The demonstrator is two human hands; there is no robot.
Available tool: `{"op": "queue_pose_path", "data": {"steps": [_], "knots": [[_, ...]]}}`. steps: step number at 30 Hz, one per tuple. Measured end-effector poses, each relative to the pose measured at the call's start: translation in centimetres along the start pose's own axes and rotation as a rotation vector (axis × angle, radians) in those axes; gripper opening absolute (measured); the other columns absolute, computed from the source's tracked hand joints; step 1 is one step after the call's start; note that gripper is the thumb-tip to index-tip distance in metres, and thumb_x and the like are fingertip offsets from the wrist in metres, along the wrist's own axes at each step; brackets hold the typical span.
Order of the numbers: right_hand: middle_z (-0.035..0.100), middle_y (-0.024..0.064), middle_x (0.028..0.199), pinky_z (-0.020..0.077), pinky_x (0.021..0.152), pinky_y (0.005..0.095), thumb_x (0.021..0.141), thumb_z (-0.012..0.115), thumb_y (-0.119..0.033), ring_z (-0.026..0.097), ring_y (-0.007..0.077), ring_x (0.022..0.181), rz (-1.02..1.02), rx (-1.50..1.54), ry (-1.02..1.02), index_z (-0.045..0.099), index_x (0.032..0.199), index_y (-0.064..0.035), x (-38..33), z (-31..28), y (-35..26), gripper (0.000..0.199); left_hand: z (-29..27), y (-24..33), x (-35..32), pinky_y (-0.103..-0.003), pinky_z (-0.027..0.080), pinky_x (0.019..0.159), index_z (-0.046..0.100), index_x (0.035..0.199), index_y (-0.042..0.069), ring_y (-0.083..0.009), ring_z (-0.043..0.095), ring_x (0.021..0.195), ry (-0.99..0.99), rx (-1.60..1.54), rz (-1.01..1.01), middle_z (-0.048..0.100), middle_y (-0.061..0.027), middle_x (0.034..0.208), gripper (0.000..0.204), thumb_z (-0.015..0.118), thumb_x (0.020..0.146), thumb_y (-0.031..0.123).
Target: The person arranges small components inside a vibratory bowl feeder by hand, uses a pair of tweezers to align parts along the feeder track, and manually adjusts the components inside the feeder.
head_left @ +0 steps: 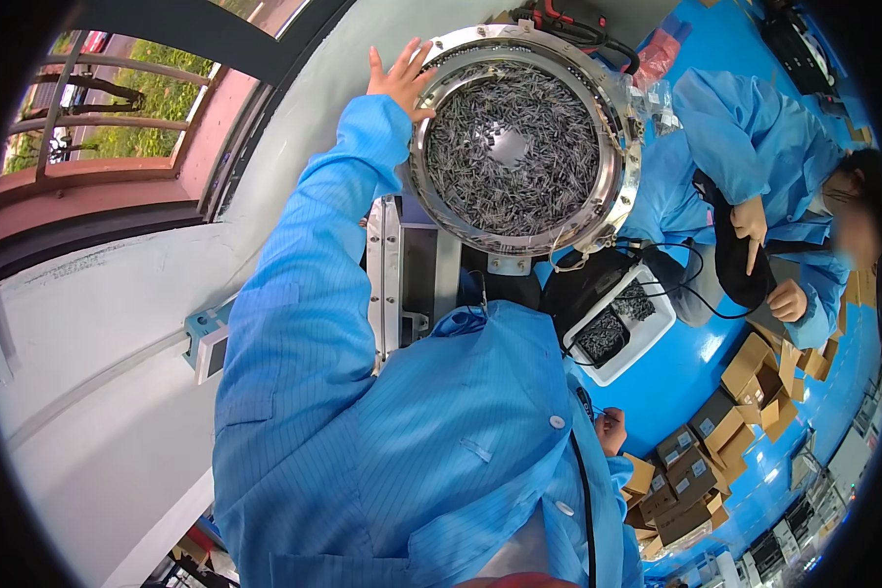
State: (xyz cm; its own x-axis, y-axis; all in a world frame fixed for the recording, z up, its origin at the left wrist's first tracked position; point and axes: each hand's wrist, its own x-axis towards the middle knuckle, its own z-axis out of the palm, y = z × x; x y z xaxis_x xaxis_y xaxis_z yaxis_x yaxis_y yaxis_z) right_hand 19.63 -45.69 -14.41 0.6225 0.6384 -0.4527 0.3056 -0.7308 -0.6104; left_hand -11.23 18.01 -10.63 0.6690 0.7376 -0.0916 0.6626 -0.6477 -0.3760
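Observation:
My left hand [402, 80] rests with fingers spread against the left edge of a round, shiny metal bowl [612, 93]. Inside the bowl lies a thick layer of small dark metal pins or screws [461, 186], with a bare shiny spot at the middle. Down at my right side, my right hand [611, 431] is partly hidden by my blue jacket. Its fingers are curled, close to a thin dark cord or tool [586, 402]; what they hold is too small to name.
A white bin [647, 338] holding similar dark parts stands right of the bowl, with black cables [691, 279] beside it. A co-worker in blue [755, 137] sits at the right. Cardboard boxes [686, 470] are stacked on the blue floor. A wall and window [118, 108] are at left.

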Motion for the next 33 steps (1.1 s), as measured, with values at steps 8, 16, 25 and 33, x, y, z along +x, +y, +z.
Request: {"op": "queue_pose_path", "data": {"steps": [8, 16, 25, 33], "knots": [[0.055, 0.0092, 0.068, 0.0442, 0.05, 0.0248, 0.074, 0.055, 0.001, 0.051, 0.0152, 0.053, -0.005, 0.005, 0.009, 0.052, 0.09, -0.0036, 0.2, -0.2, 0.0, 0.018, -1.2, 1.4, 0.1, -0.069, 0.011, 0.094, 0.034, 0.133, 0.02, -0.0198, -0.007, 0.135, -0.145, 0.145, -0.039, 0.003, -0.0029, 0.147, 0.073, 0.051, 0.074, 0.059], [0.056, 0.0093, 0.069, 0.0443, 0.05, 0.0247, 0.074, 0.055, 0.001, 0.052, 0.0154, 0.054, 0.009, 0.002, 0.01, 0.052, 0.091, -0.0036, 0.0, -0.6, 0.4, 0.018, 0.0, 1.0, 0.6, -0.069, 0.011, 0.094, 0.034, 0.133, 0.022, -0.0197, -0.008, 0.135, -0.083, 0.082, -0.056, 0.003, -0.0035, 0.147, 0.072, 0.05, 0.074, 0.06], [0.057, 0.0095, 0.069, 0.0446, 0.05, 0.0249, 0.075, 0.054, 0.001, 0.053, 0.0162, 0.054, -0.029, 0.024, 0.039, 0.052, 0.091, -0.0033, 0.0, -0.7, 0.7, 0.017, -0.4, 1.4, -0.6, -0.07, 0.012, 0.094, 0.033, 0.133, 0.023, -0.0198, -0.009, 0.135, -0.022, 0.039, -0.04, 0.002, -0.0041, 0.147, 0.071, 0.048, 0.075, 0.061], [0.057, 0.0098, 0.07, 0.0448, 0.05, 0.0253, 0.075, 0.055, 0.0, 0.054, 0.0169, 0.055, 0.002, 0.01, 0.034, 0.052, 0.092, -0.0032, 0.3, -0.3, 0.3, 0.018, -0.5, 0.9, -0.2, -0.069, 0.013, 0.094, 0.032, 0.134, 0.023, -0.0198, -0.008, 0.135, -0.104, 0.105, -0.062, 0.001, -0.0038, 0.147, 0.072, 0.048, 0.075, 0.06]]}}
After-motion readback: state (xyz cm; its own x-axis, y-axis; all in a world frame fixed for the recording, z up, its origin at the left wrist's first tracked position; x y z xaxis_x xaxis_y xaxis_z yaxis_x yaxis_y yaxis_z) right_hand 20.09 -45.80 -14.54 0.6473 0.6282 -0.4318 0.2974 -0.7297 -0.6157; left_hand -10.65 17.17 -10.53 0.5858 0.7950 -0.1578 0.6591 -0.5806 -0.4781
